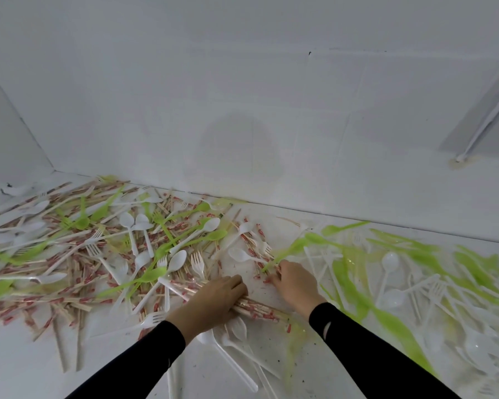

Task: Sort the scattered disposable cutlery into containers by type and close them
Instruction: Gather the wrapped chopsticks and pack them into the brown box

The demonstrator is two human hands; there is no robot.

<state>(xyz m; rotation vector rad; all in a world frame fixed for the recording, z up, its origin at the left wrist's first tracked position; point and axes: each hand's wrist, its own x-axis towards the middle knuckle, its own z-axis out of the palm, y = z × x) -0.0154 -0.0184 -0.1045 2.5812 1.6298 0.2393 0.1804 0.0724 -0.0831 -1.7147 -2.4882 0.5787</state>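
Note:
Disposable cutlery lies scattered over a white surface: wooden chopsticks with red print (78, 286), white plastic spoons (179, 259), white forks (198, 262) and green spoons (211, 236). My left hand (213, 300) grips a bundle of chopsticks (260, 309) that sticks out to the right of the fist. A little to the right, my right hand (294, 280) reaches into the pile, its fingers curled on loose chopsticks (267, 269); a green spoon (288, 249) lies by its fingertips. No container is in view.
A white wall (242, 110) rises directly behind the pile and a side wall (9, 125) closes the left. A blurred heap of green and clear plastic cutlery (415, 283) fills the right. More white spoons (236, 329) lie under my left wrist.

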